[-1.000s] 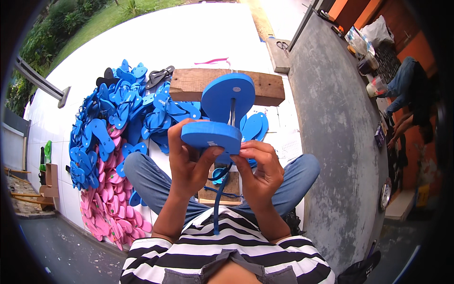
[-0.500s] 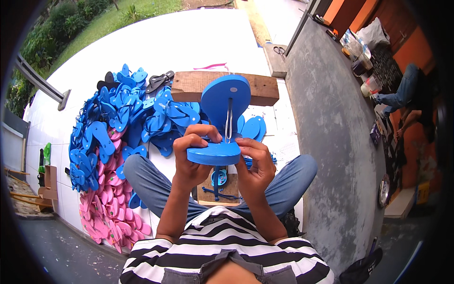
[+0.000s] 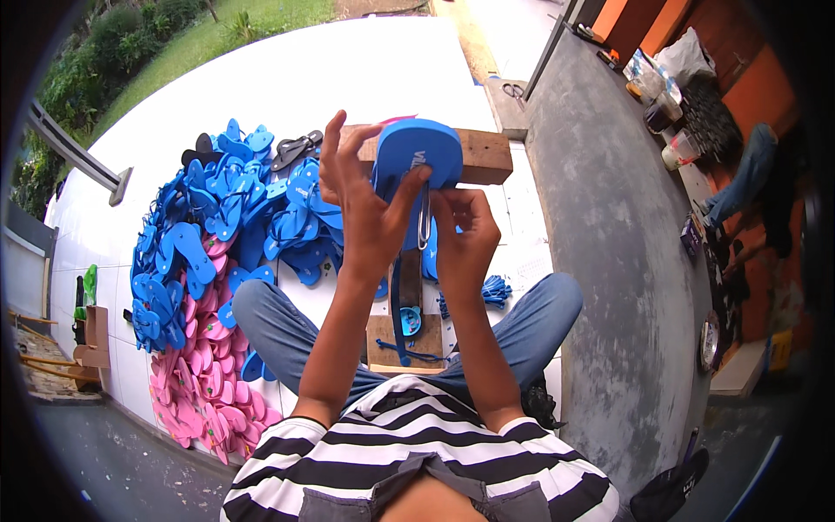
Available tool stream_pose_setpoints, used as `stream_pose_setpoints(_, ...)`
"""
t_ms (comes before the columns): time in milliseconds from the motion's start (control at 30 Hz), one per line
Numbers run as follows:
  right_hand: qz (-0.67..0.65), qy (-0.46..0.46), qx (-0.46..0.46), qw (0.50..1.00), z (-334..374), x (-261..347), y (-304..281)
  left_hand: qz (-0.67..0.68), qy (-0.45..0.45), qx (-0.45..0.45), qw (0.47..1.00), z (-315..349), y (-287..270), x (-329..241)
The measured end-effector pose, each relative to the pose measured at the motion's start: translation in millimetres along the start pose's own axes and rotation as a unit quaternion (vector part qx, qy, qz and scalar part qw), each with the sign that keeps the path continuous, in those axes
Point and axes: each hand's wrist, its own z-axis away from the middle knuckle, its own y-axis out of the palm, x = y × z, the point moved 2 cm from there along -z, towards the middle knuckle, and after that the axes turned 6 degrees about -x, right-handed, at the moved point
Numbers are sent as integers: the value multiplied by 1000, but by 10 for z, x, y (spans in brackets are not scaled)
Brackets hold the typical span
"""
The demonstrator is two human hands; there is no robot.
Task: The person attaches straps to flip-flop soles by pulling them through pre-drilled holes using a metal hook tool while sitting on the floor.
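A blue flip-flop sole (image 3: 417, 139) stands upright in front of me, its printed face toward me. A thin metal loop (image 3: 424, 222) hangs along its lower middle. My left hand (image 3: 358, 196) has its fingers raised and spread, with only the thumb laid against the sole's face near the loop's top. At the sole's right edge, my right hand (image 3: 468, 228) has curled fingers pinching beside the loop; the exact grip is partly hidden. Below, a blue strap (image 3: 396, 300) hangs down over a small wooden board (image 3: 383, 331) between my legs. A small blue dish (image 3: 410, 320) is behind the strap.
A wooden beam (image 3: 487, 157) lies beyond the sole. On the left are heaps of blue flip-flops (image 3: 187, 248) and pink flip-flops (image 3: 196, 383). Blue straps (image 3: 496, 291) lie bundled by my right knee. Scissors (image 3: 513, 90) rest farther off. Another person's leg (image 3: 744, 178) shows at right.
The sole, bent toward me with both hands on its near end, has straightened upright. Both hands have moved up and away from me; the left has released its grip and spread its fingers.
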Motion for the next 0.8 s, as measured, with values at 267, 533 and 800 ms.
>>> stream_pose_setpoints(267, -25, 180, 270, 945, 943, -450, -245, 138, 90, 123, 979, 683, -482, 271)
stream_pose_setpoints(533, -32, 328, 353, 876, 1406, -542, -834, -2, 195, 364, 911, 990, -702, 262)
stream_pose_setpoints(800, -104, 265, 15, 958, 652, -274, -882, -3, 172, 189, 967, 1150, -142, 69)
